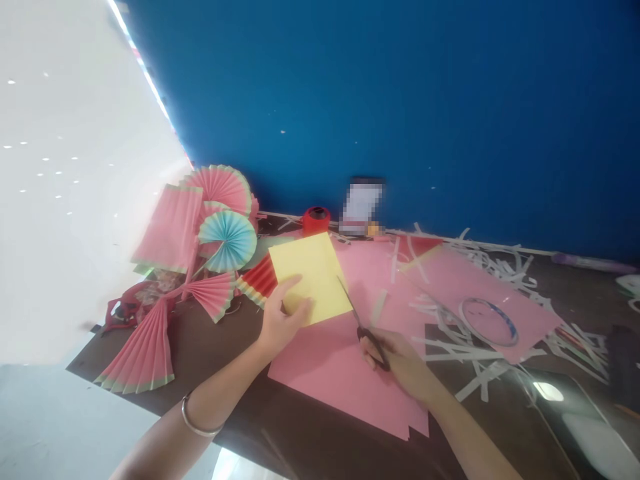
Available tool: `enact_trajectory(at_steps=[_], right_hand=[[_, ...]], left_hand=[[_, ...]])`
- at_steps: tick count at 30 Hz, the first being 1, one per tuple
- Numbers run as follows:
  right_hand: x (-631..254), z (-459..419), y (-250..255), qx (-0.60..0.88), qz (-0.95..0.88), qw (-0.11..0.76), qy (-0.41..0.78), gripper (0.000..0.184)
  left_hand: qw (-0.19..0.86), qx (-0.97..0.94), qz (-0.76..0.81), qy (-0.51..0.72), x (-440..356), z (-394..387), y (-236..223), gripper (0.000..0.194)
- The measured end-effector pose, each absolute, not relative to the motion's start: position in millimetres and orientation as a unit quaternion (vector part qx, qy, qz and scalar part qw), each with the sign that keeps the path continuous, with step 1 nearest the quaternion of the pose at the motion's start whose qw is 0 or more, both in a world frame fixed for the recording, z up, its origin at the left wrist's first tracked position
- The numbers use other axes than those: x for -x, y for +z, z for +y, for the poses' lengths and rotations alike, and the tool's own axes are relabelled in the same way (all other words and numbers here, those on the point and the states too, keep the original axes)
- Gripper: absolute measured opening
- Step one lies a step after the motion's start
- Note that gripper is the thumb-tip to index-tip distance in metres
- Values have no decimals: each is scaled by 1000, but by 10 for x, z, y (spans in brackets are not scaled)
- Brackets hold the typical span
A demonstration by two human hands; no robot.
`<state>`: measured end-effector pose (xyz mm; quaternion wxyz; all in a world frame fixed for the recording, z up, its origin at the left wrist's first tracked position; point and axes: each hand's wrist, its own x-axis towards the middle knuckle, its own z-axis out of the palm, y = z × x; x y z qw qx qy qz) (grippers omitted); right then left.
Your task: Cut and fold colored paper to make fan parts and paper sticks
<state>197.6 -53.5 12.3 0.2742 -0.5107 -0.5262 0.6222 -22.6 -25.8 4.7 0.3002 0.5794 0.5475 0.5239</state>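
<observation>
My left hand [283, 312] grips a square of yellow paper [315, 277] at its lower left, the thumb lying across its face. In my right hand [387, 350] is a pair of scissors [365, 327] with black handles, its blades pointing up and left along the right edge of the yellow paper. Whether the blades touch the paper I cannot tell. Beneath both hands lies a large sheet of pink paper [345, 380] with a notched lower right corner. Just left of the yellow paper sits a red pleated paper piece [260, 280].
Pleated pink paper fans [143, 353] and a blue one [229, 240] crowd the table's left side. White paper strips [480, 373] are strewn on the right, around a tape roll [489, 321]. A red round object [316, 220] stands by the blue wall [400, 100]. A phone-like dark slab [565, 400] lies front right.
</observation>
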Motion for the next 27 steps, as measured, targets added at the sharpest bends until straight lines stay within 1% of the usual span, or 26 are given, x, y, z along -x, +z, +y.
enact_trajectory(at_steps=[10, 19, 27], right_hand=[[-1986, -531, 131, 505, -521, 280, 629, 27], [-1973, -529, 162, 518, -537, 269, 609, 32], [-1968, -531, 144, 516, -525, 280, 616, 28]], left_hand=[[296, -581, 547, 525, 227, -265, 69, 38], [286, -586, 545, 527, 231, -261, 65, 38], [315, -581, 537, 524, 222, -270, 42, 39]])
